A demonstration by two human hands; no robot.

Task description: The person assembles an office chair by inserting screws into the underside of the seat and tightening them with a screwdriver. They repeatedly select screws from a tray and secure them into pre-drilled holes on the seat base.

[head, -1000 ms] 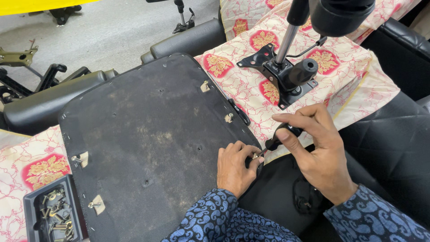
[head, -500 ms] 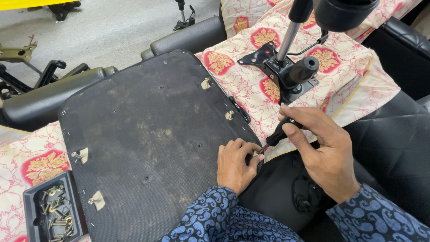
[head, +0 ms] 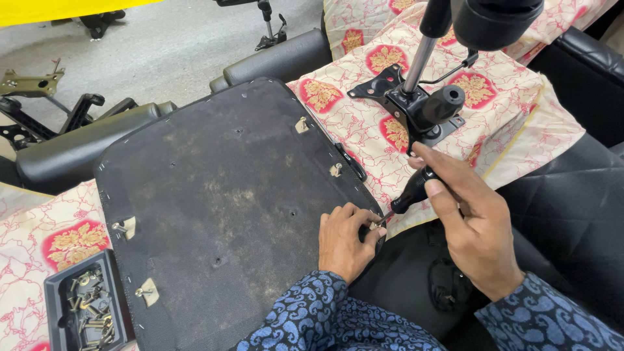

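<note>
Driving a small screw [head: 375, 225] at the near right edge of the upturned chair seat base [head: 214, 195] with a black-handled screwdriver [head: 411, 193]; tip on the screw, shaft tilted down and left; screw tiny, metal, likely light and easy to drop, best pinched at the head between fingertips; screwdriver stiff, handle looks grippy, taken round the thick part of the handle; seat base a broad flat panel, dark fabric stapled on, dusty, probably rigid and fairly heavy, lying underside up across the patterned cloth [head: 520, 117].

Left hand [head: 344, 242] resting on the seat base edge, fingers curled in, thumb and forefinger pinched around the screw, steadying it; right hand [head: 471, 227] clenched around the screwdriver handle, thumb along the top, wrist above black upholstery [head: 572, 208].

Farther out: metal brackets with bolts [head: 336, 170] near the seat edges; black tilt mechanism with gas column and lever knob [head: 426, 107] standing on the cloth just beyond the right hand; black tray of loose screws and fittings [head: 81, 309] at lower left, touching the seat base corner; black chair cushion [head: 71, 153] and chair-base legs [head: 39, 110] on the grey floor [head: 175, 45] beyond.
</note>
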